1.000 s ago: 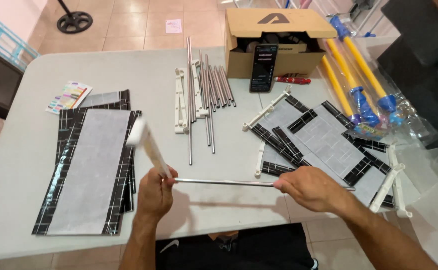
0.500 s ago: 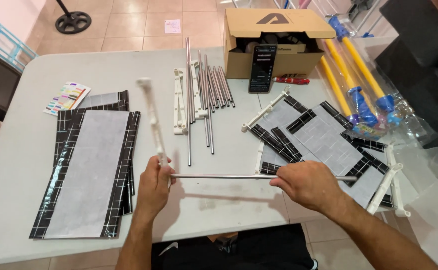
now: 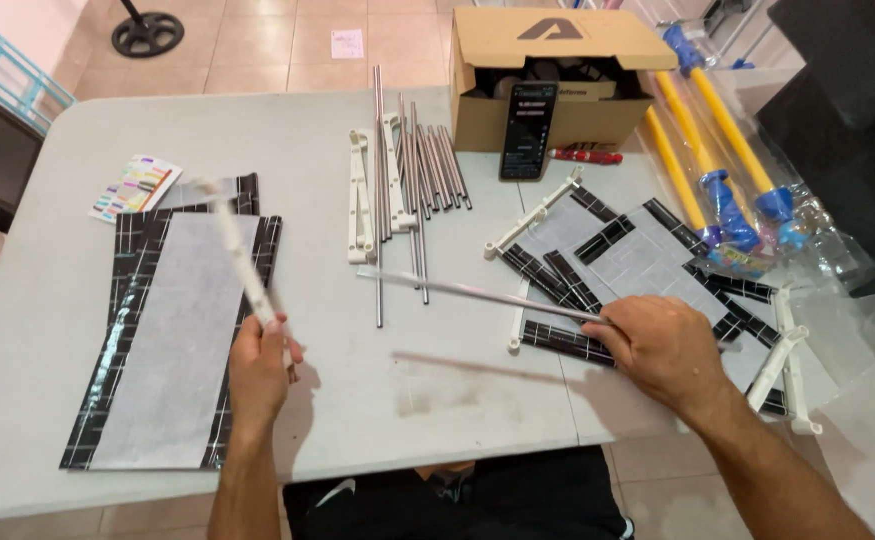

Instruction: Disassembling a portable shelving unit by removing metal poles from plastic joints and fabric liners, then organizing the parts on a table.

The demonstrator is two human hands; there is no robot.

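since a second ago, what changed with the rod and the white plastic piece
The two have come apart. The left hand has pulled the white plastic bar off to the left, over the black-and-grey panel. The right hand keeps the metal rod, now tilted up and leftward, its far end free. The rod pile, cardboard box and phone have not moved.

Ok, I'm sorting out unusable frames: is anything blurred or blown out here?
Head view: the white plastic bar in the left hand is motion-smeared; the metal rod in the right hand is sharp, casting a soft shadow on the table; no harsh glare.
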